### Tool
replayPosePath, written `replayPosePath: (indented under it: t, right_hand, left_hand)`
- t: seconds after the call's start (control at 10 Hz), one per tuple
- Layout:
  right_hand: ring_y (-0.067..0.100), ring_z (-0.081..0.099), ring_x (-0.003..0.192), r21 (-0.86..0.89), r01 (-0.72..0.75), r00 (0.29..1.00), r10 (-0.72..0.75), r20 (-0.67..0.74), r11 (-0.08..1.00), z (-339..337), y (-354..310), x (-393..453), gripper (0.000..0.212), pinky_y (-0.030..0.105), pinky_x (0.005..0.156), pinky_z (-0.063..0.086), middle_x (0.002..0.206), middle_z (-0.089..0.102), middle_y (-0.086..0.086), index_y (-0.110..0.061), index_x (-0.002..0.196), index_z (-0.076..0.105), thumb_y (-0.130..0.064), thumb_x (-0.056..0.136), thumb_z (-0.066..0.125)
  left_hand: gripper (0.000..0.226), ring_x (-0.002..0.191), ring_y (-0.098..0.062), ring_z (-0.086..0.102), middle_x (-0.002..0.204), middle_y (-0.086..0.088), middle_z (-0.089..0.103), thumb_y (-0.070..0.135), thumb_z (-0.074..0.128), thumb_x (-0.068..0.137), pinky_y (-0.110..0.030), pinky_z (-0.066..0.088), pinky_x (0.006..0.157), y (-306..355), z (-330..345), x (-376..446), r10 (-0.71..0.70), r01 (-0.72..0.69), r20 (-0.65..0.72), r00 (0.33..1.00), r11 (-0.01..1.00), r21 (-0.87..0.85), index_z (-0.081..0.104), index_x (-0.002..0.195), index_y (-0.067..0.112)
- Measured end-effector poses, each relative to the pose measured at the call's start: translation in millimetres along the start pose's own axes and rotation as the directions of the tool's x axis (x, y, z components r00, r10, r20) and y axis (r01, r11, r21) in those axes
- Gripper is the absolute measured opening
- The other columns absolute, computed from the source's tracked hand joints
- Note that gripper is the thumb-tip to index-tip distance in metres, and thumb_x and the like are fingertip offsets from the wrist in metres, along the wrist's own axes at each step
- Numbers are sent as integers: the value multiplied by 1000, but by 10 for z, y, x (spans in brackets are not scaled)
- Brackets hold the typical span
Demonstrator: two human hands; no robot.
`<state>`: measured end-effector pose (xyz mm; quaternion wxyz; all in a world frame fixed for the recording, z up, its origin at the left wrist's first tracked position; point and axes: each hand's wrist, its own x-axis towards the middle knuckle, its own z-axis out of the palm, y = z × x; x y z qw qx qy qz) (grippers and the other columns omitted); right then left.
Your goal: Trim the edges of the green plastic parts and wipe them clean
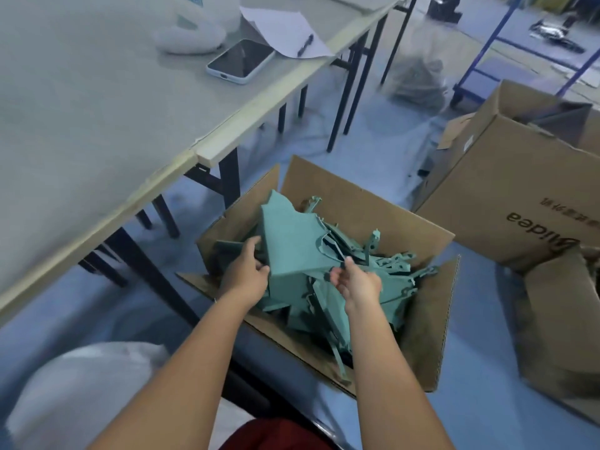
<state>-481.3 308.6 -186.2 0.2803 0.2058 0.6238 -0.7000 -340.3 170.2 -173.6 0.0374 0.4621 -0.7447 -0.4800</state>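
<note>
Off to the left, table [97,125] edge with phone [241,61] and pen [305,44]. Down at the open cardboard box [357,196]: left hand [248,271] gripping the near corner of a big green plastic part [292,241], fingers curled round its edge. Right hand [357,282] pinching a thin strip at the part's right side. Probably light, stiff, thin-walled; ragged edges likely scratchy, so broad flat faces the safer hold. Box heaped with tangled green offcuts [399,264]. Further right, second carton [506,190], contents unclear.

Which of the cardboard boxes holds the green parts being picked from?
The open box nearest the table, where both hands grip a large green part. The printed box stands further right.
</note>
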Motion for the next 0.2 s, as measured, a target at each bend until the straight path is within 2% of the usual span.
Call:
replayPosePath:
  t: [0.1, 0.2]
  right_hand:
    - [28, 69, 71, 154, -6, 997, 18, -76, 988, 58, -76, 2, 50, 30, 53, 58, 90, 64, 25, 7, 135, 38, -6, 93, 60]
    - [24, 64, 61, 134, 36, 991, -19, -131, 990, 124, -107, -12, 42, 29, 52, 55, 92, 65, 20, -3, 135, 40, -5, 94, 51]
  left_hand:
    - [71, 90, -10, 69, 102, 19, 70, 20, 54, 98, -42, 54, 88, 133, -13, -22, 57, -36, 78, 995, 967, -253, 13, 150, 45]
    - [68, 101, -8, 66, 114, 29, 65, 15, 53, 99, -40, 52, 92, 204, -43, -12, 177, -126, 90, 980, 904, -409, 19, 148, 48]
